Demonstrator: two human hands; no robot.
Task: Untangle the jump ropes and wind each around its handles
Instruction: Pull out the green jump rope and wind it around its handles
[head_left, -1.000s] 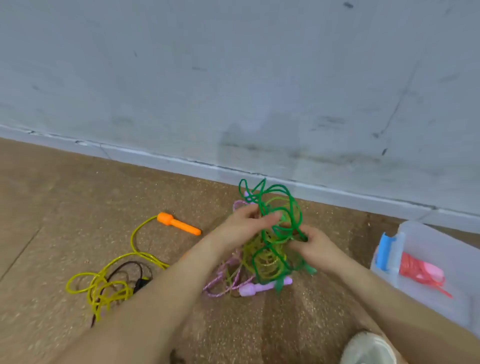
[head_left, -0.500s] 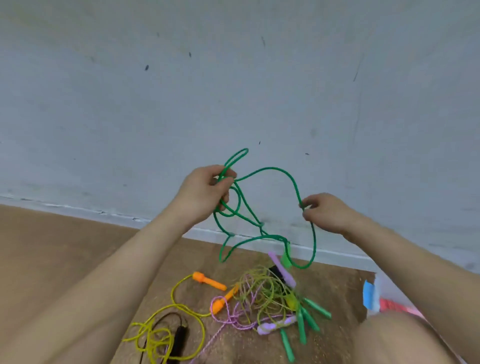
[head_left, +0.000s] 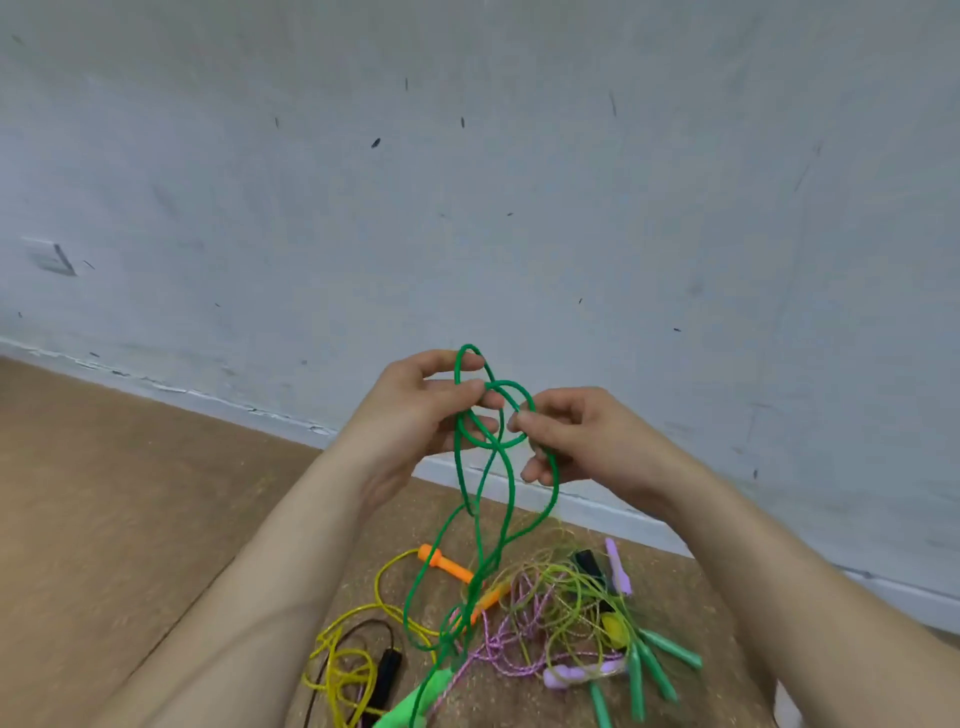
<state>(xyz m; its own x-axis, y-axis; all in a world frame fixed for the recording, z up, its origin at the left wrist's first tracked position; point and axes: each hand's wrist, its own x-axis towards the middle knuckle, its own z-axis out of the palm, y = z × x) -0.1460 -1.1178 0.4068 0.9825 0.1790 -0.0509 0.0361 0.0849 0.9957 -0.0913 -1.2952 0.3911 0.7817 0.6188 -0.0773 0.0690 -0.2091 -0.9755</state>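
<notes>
"Holding the green rope (head_left: 511, 483) up before the wall (head_left: 467, 208), were they?"

"With both hands. The left hand (head_left: 415, 410) had its grip closed, thumb and fingers curled round a knotted loop. The right hand (head_left: 576, 441) pinched that same loop from the other side."

"And the rest of it?"

"It hung down towards the floor (head_left: 130, 493), with a green handle (head_left: 415, 701) at the bottom. Below lay a tangle: yellow rope (head_left: 340, 670), orange handle (head_left: 447, 564), purple handle (head_left: 563, 676)."
</notes>
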